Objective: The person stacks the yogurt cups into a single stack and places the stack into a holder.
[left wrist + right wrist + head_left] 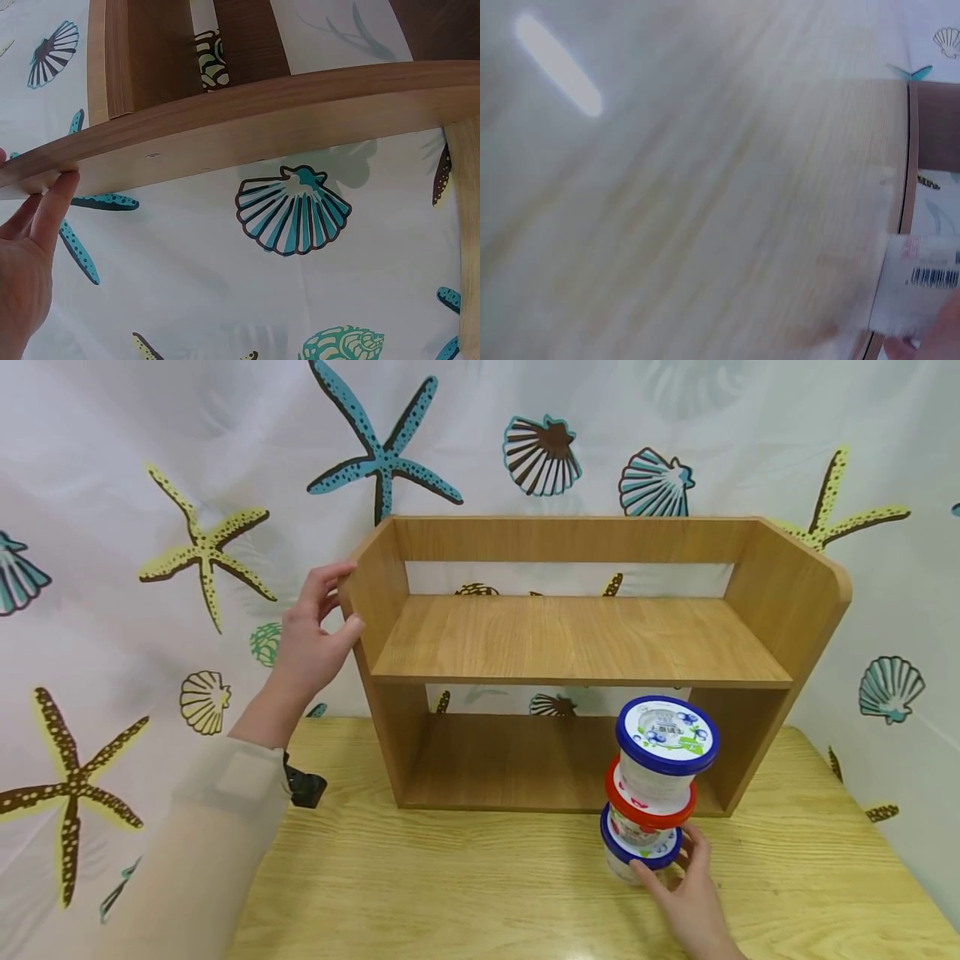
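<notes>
My left hand [318, 631] grips the left side panel [378, 602] of a two-tier wooden shelf [570, 681], thumb on the front edge and fingers over the outer side. In the left wrist view, the fingertips [64, 187] press the panel's edge. Low at the right, my right hand [693, 893] holds the bottom tub [626, 864] of a stack of three between thumb and fingers. This tub has a blue lid. On it sits a red-lidded tub [648, 806], and a blue-lidded tub [663, 747] with blueberries on its label tops the leaning stack. A barcoded white tub [919, 281] shows in the right wrist view.
The shelf stands on a light wooden table [465, 877], its lower compartment [517, 760] behind the tubs. A white curtain [247, 435] printed with starfish and shells hangs behind and at the sides. A black strap [303, 787] is on the left wrist.
</notes>
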A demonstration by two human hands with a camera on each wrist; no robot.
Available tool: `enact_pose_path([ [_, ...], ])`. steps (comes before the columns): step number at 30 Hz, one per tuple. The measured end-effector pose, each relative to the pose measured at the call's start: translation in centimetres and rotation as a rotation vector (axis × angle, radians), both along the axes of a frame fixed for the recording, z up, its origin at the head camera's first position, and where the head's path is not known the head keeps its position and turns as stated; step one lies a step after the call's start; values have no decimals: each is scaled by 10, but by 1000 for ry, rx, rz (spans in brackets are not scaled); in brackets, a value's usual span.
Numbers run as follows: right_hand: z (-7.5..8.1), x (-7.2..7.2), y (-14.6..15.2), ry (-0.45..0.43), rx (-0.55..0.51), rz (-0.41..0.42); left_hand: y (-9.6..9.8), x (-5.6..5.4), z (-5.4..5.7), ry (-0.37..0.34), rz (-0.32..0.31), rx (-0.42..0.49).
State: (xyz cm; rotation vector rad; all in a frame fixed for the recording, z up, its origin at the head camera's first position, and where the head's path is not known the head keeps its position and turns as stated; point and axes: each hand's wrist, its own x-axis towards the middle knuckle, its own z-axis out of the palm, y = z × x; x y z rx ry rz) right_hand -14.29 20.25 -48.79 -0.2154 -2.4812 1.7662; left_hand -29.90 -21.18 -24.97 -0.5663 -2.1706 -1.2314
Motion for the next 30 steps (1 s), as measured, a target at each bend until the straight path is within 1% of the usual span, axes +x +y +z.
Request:
enact_pose_path([
  [6,1,-6,-9,-26,-17,-42,-1,-1,-1,12,-3,6],
  [12,-1,-9,-15,-10,-19,-78,-1,-1,-1,-8,6,4],
  [17,-3,-10,-17,-12,-35,-99,-1,-1,-1,-10,-2,11],
  [24,-3,-11,-17,-18,-38,-95,0,-1,-2,-12,-4,14],
  [30,-1,-10,-16,-15,-38,-95,-1,-3,-2,-9,0,13],
])
